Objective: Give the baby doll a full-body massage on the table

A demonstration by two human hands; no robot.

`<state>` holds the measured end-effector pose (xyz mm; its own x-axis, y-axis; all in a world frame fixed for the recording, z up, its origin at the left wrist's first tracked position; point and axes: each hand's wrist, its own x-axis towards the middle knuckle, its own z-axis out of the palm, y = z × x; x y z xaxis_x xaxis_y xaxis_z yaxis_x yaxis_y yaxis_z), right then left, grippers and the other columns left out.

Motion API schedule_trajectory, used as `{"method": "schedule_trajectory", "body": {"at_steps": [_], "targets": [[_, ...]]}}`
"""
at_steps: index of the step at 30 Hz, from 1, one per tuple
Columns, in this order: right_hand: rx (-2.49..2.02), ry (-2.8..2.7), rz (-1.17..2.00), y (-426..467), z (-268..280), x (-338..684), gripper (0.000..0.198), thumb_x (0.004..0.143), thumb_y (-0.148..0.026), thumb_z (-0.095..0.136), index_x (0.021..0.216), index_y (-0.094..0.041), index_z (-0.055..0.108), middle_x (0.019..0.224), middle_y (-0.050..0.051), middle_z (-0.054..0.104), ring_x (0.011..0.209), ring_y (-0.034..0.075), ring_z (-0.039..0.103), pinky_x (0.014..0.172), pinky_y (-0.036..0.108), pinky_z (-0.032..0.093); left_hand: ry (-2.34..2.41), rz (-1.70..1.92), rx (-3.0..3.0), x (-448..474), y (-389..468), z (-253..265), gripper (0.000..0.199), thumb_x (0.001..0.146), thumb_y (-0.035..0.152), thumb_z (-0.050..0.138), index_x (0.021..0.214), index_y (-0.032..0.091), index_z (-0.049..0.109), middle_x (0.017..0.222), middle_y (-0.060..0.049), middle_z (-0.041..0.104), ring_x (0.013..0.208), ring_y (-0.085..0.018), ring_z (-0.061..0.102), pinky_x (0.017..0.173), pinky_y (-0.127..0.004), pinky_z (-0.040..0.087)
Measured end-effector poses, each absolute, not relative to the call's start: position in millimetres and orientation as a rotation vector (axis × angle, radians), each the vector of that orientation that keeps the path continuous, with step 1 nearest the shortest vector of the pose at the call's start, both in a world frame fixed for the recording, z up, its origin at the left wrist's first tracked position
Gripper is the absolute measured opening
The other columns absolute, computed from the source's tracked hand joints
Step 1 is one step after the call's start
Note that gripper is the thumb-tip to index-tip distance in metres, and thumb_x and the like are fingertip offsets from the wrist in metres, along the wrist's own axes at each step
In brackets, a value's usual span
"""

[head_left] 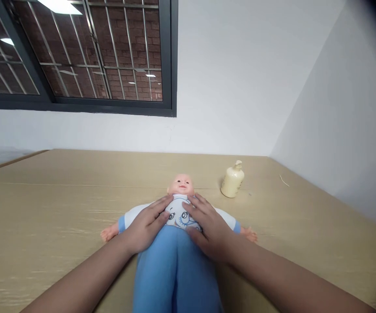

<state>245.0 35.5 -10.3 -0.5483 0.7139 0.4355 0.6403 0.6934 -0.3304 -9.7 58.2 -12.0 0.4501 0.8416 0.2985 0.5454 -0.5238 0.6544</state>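
— Where is the baby doll (174, 243) just now?

— Flat on its back near the middle of the wooden worktop (44, 208), head toward the far edge, legs in blue trousers running toward the near edge. Its arms stretch out to either side.

— And the hands?

— Both lie palm-down on the doll's chest. The left hand (147, 226) covers one side of the printed white shirt, the right hand (209, 230) the other, fingertips almost meeting just under the chin. Neither grip is closed on anything: fingers spread and flat, pressing or stroking, not clutching.

— So which step would you call it?

— I'd judge it a rubbing or smoothing of the chest, with both palms at the top of a stroke.

— What does the next move ask for?

— Probably even, light pressure, both palms moving together so the doll doesn't slide or twist on the smooth wood.

— Anything else nearby?

— A cream pump bottle (232, 180) stands upright toward the far right corner, apart from the doll's head.
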Motion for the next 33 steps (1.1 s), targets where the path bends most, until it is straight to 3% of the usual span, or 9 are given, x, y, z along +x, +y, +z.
{"method": "schedule_trajectory", "body": {"at_steps": [4,7,10,14,24,27,33], "targets": [[-0.663,-2.579,0.219,11,9,238,0.059,0.090,-0.037,0.056,0.146,-0.023,0.045,0.158,0.006,0.036,0.151,0.030,0.019,0.122,0.060,0.009,1.222,0.855,2.184,-9,55,-12,0.054,0.103,0.049,0.037,0.150,0.024,0.042,0.156,-0.001,0.040,0.146,-0.021,0.032,0.123,-0.042,0.024],[-0.380,-2.725,0.267,-4,25,232,0.045,0.098,-0.042,0.047,0.138,-0.022,0.054,0.152,0.003,0.047,0.149,0.022,0.026,0.125,0.048,0.005,1.262,0.844,2.197,-9,54,-12,0.053,0.103,0.048,0.035,0.150,0.023,0.043,0.156,-0.002,0.039,0.146,-0.021,0.032,0.123,-0.042,0.025],[-0.314,-2.803,0.305,-10,31,227,0.045,0.102,-0.045,0.041,0.135,-0.018,0.057,0.144,0.003,0.056,0.146,0.019,0.033,0.125,0.040,0.009,1.269,0.831,2.237,-9,54,-11,0.053,0.103,0.046,0.034,0.150,0.023,0.043,0.156,-0.002,0.039,0.146,-0.021,0.033,0.123,-0.043,0.025],[-0.416,-2.748,0.313,-4,23,226,0.054,0.098,-0.046,0.045,0.140,-0.013,0.052,0.150,0.009,0.049,0.145,0.021,0.034,0.124,0.040,0.018,1.271,0.811,2.276,-6,52,-9,0.053,0.103,0.046,0.034,0.151,0.023,0.040,0.157,-0.004,0.038,0.145,-0.022,0.033,0.122,-0.047,0.027],[-0.772,-2.547,0.296,47,4,250,0.068,0.091,-0.046,0.061,0.151,-0.025,0.038,0.157,0.009,0.037,0.148,0.031,0.027,0.121,0.055,0.022,1.252,0.872,2.301,-4,49,-13,0.057,0.104,0.048,0.031,0.150,0.016,0.042,0.156,-0.008,0.040,0.145,-0.023,0.033,0.122,-0.046,0.026],[-0.903,-2.463,0.314,58,-3,257,0.059,0.097,-0.044,0.053,0.151,-0.026,0.039,0.159,0.009,0.034,0.148,0.028,0.029,0.119,0.052,0.029,1.268,0.881,2.312,-4,46,-9,0.054,0.103,0.046,0.034,0.149,0.018,0.044,0.155,-0.008,0.042,0.144,-0.024,0.036,0.121,-0.046,0.029],[-0.977,-2.267,0.351,66,-16,259,0.044,0.103,-0.034,0.039,0.145,-0.025,0.049,0.149,0.006,0.049,0.141,0.022,0.042,0.117,0.047,0.037,0.907,0.924,2.635,0,17,13,0.051,0.092,0.041,0.056,0.142,0.026,0.054,0.152,-0.006,0.045,0.142,-0.031,0.038,0.119,-0.052,0.030]]}}
